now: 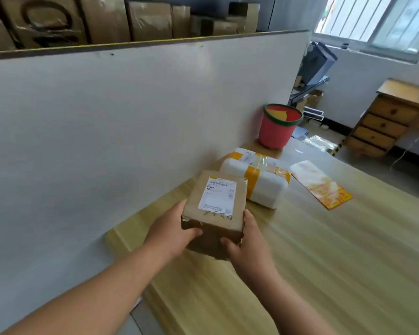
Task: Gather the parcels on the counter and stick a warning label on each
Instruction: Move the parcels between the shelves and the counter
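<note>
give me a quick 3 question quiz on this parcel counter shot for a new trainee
1. True or false: the left hand and the right hand both grip the brown parcel.
2. What stands beyond the white foam parcels, beside the partition? A) red bucket B) blue crate C) black printer
3. Fill in: the foam parcels are bound with ____ tape.
Key: 1 true; 2 A; 3 yellow.
</note>
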Demonstrator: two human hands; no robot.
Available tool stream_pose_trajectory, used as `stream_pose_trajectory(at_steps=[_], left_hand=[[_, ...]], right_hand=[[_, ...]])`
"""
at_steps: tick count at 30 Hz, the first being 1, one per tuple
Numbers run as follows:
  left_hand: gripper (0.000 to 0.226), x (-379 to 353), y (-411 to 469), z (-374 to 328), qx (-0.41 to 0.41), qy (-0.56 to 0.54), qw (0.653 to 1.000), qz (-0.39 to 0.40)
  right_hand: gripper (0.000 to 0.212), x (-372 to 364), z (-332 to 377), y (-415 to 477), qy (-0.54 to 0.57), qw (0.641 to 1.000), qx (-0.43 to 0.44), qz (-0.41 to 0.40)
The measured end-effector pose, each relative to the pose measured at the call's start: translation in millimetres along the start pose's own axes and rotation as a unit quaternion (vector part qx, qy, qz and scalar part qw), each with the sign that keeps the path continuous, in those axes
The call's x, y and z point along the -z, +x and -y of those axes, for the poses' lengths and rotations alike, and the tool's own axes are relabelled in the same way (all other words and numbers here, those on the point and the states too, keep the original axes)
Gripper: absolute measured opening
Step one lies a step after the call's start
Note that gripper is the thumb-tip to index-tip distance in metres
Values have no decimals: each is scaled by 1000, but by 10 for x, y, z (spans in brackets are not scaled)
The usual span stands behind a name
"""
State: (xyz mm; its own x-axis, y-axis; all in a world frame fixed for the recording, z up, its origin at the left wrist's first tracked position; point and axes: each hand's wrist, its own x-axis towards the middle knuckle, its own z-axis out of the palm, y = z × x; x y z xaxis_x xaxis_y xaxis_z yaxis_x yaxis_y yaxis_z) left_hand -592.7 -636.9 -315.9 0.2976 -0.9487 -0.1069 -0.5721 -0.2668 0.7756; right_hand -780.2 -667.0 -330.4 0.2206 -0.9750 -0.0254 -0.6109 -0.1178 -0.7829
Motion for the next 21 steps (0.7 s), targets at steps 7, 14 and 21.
stream_pose_trajectory(at_steps=[7, 14, 21], left_hand=[[63, -506, 761, 187, 7, 39, 999, 30], [80, -697, 1512, 353, 34, 66, 997, 20], [83, -767, 2337, 305, 58, 79, 995, 14]], right_hand=[[77, -183, -527, 591, 3, 997, -76, -3], [78, -406, -672, 1265, 11, 995, -94, -9], [70, -527, -673, 2025, -24, 997, -72, -5]])
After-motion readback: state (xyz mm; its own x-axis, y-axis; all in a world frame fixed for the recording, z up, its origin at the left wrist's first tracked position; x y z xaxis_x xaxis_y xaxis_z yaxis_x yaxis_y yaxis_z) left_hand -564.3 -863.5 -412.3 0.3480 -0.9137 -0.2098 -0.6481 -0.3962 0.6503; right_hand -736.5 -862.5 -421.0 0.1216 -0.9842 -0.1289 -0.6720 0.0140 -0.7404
